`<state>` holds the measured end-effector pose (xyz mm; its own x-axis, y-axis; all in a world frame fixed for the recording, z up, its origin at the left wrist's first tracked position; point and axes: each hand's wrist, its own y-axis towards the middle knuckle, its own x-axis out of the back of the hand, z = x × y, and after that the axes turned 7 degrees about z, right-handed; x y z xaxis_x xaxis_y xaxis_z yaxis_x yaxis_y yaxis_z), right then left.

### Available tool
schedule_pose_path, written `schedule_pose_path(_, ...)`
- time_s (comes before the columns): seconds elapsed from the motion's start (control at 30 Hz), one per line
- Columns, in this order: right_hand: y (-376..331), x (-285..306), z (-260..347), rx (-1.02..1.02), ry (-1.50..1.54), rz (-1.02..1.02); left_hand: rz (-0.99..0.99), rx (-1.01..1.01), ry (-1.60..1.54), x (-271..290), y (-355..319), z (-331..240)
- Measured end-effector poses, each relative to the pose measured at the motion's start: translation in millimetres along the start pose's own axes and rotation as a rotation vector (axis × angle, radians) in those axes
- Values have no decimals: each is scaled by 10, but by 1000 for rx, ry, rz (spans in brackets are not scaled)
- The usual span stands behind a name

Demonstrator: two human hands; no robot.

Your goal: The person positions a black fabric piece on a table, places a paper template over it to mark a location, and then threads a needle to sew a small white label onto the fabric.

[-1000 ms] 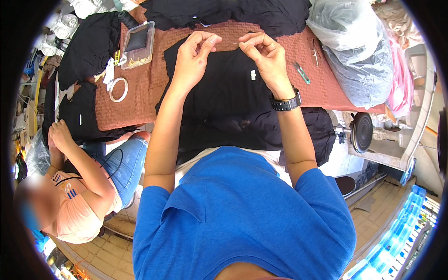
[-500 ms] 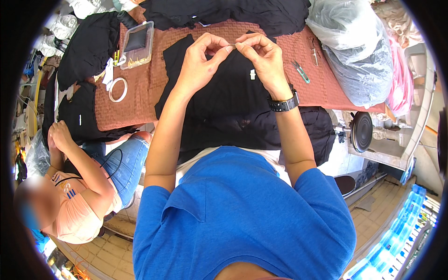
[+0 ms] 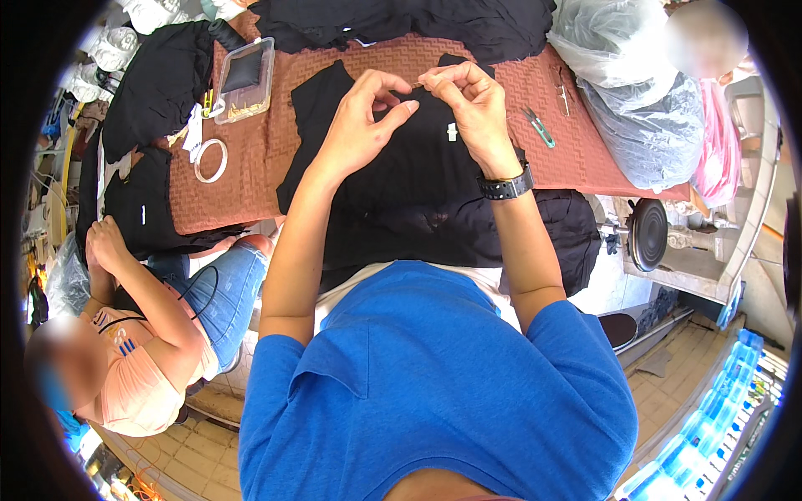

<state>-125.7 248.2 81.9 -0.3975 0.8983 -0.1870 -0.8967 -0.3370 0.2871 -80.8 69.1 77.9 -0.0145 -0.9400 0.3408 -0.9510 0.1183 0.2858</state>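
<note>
Above a black garment (image 3: 393, 167) spread on the table, my left hand (image 3: 368, 121) is raised with its thumb and forefinger apart. No object shows in it. Close to its fingertips, my right hand (image 3: 469, 104) pinches something small and thin, too fine for me to make out. A black watch band (image 3: 505, 184) circles my right wrist. Below the right hand, a small white label (image 3: 453, 133) lies on the garment. Right of that hand are thread snips (image 3: 539, 128) with green handles.
On the brown tablecloth (image 3: 251, 167) lie a clear plastic box (image 3: 247, 79), a white tape roll (image 3: 211, 160) and black cloth (image 3: 409, 25). Stuffed plastic bags (image 3: 626, 100) fill the right end. A co-worker (image 3: 159, 351) sits at left; another person (image 3: 707, 40) is at far right.
My left thumb and forefinger have come apart, leaving the small thin thing in my right fingers. Another person has appeared behind the bags at far right.
</note>
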Motion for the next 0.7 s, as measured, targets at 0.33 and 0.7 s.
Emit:
schedule_pose_path(0.33,-7,-35,-23,35,-78,-32,-242,-341,458,-62,72,-182)
schedule_pose_path(0.7,-24,-78,17,49,-212,-78,-272,-354,458,-112,103,-147)
